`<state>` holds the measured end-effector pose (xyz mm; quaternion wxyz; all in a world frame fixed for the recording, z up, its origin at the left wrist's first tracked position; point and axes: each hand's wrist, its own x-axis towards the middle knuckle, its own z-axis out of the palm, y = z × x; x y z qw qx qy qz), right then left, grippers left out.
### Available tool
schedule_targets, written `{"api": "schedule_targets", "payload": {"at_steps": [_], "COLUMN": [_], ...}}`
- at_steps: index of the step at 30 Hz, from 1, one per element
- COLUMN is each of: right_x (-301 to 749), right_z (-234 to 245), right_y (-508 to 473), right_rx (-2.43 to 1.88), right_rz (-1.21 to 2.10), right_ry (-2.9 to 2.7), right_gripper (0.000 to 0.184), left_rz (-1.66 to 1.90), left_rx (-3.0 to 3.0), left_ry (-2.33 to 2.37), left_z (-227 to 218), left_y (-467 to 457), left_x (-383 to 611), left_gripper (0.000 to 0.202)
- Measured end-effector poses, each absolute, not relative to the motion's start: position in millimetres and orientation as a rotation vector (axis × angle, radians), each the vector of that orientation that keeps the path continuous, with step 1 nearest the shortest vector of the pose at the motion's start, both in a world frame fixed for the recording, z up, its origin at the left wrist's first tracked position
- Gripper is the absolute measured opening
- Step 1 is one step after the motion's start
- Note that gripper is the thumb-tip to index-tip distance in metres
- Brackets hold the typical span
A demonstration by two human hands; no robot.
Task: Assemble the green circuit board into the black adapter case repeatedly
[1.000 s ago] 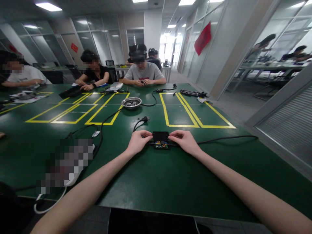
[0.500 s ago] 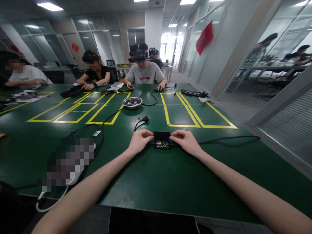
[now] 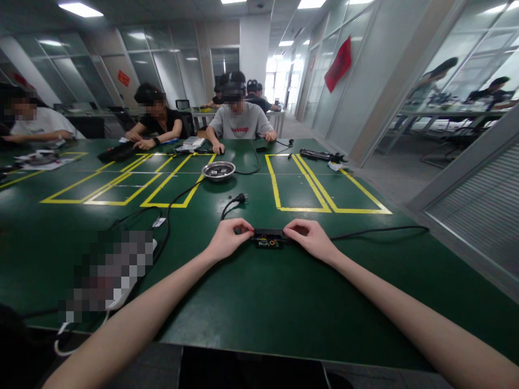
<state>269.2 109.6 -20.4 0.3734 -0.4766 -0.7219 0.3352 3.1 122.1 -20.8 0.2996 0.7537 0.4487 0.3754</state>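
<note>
A black plastic cover [image 3: 269, 233] is pinched at its two ends, by my left hand [image 3: 232, 236] and my right hand [image 3: 307, 237]. It lies tilted over the rear part of a small black power adapter case [image 3: 267, 247]. Inside the case a circuit board [image 3: 272, 243] with ring-shaped coils shows along the front side. Black cords leave the case at both ends: one runs right across the table, and a cord by my left hand leads up to a two-pin plug [image 3: 242, 198]. My fingertips partly hide the case's ends.
The green table [image 3: 243, 302] carries yellow tape outlines. A metal bowl [image 3: 218, 171] with small metal parts stands beyond the plug. At left lies a blurred-out white power strip [image 3: 117, 273] with cables. Across the table a person in a grey shirt [image 3: 241, 124] handles a black cable; others sit further left.
Between my hands, the cover has tipped down from nearly upright towards the case, now hiding part of the board. The person opposite has moved their hands slightly.
</note>
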Motion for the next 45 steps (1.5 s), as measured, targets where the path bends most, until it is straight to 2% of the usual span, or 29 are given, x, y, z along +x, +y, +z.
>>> {"api": "schedule_targets", "payload": {"at_steps": [8,13,20,24,27,30,38,45], "right_x": [270,269,267,262,257,256,257,264], "right_z": [-16,-16,-21,-21,-22,-21,-8,-1], "right_y": [101,101,103,106,109,110,101,103], "right_rx": [-1.154,-1.077,-1.117,-1.217,-1.244,-1.255,-1.192,-1.075], "right_rz": [0.814,0.802,0.758,0.765,0.767,0.758,0.937,1.097], "right_ry": [-2.001,-2.018,-2.033,-2.029,-2.092,-2.126,-2.088,-2.068], "right_gripper": [0.023,0.025,0.026,0.031,0.031,0.031,0.028,0.024], "left_rz": [0.908,0.886,0.856,0.776,0.689,0.658,0.649,0.611], "left_rx": [2.127,2.182,2.165,2.196,2.367,2.42,2.088,2.028], "left_ry": [1.137,1.07,1.111,1.108,1.161,1.235,1.043,0.986], "left_z": [-17,-14,-16,-18,-20,-20,-9,0], "left_y": [118,115,116,118,117,115,119,119], "left_x": [-5,-5,-3,1,9,16,8,2], "left_gripper": [0.01,0.009,0.021,0.038,0.029,0.034,0.029,0.029]}}
